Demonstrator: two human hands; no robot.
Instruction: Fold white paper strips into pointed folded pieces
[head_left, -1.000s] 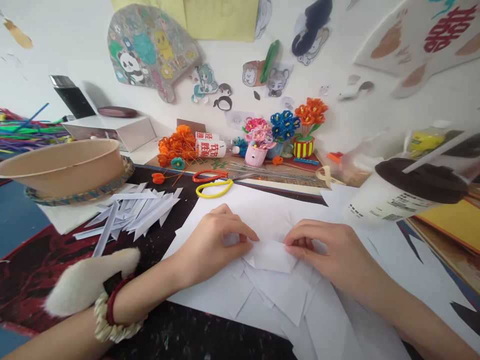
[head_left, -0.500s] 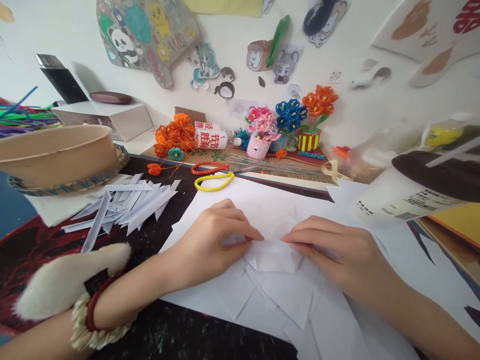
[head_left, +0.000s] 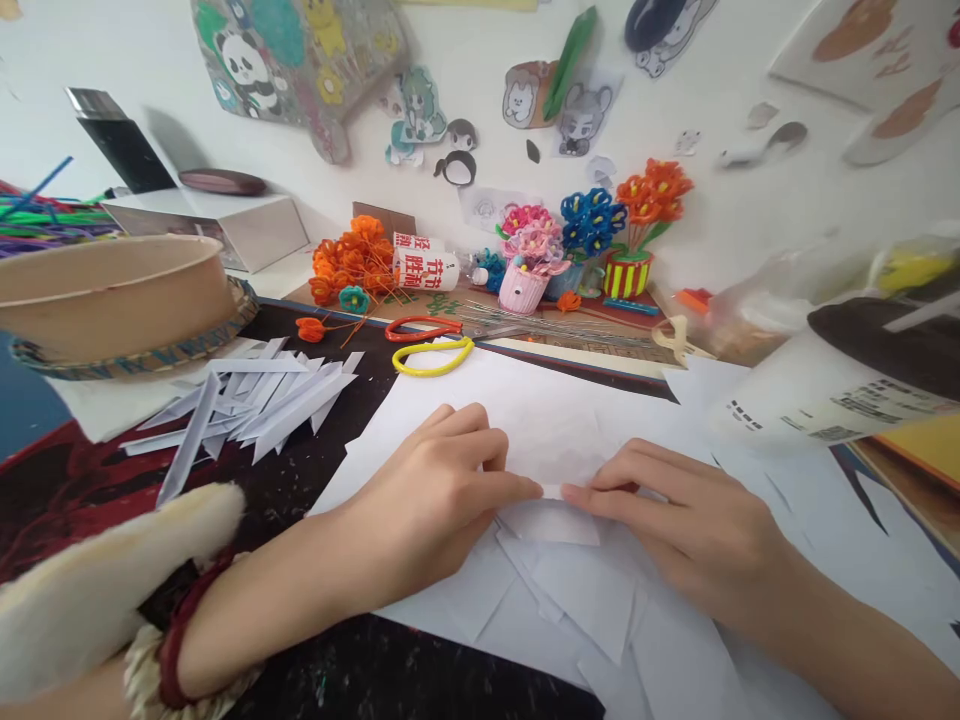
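Folded paper slip [head_left: 555, 525]: pinched from both ends, lying crosswise between the hands

Held at its far edge, directly between the fingertips and spreading slightly nearer the body, with its long axis running side to side from hand to hand. Gripped about equally by left hand [head_left: 439, 490] and right hand [head_left: 705, 515], with neither clearly nearer. Closed down to a narrow pinch on the creased edge at each side, fingertips nearly meeting; cannot tell how much paper is hidden under them.

Backed, below the grip, by overlapping loose sheets [head_left: 592, 595]. Laid out left of the grip: a heap of folded paper strips [head_left: 292, 395], then a wide bowl [head_left: 112, 290] farther out. Set beyond the fingertips: scissors [head_left: 431, 372] with red and yellow handles. Printed in red on a bottle label [head_left: 431, 270] beyond those: Chinese characters, apparently including 节节 and 胜. Marked in small black print, too small to read, on a dark-lidded cup [head_left: 780, 390] right of the grip. No brand readable.
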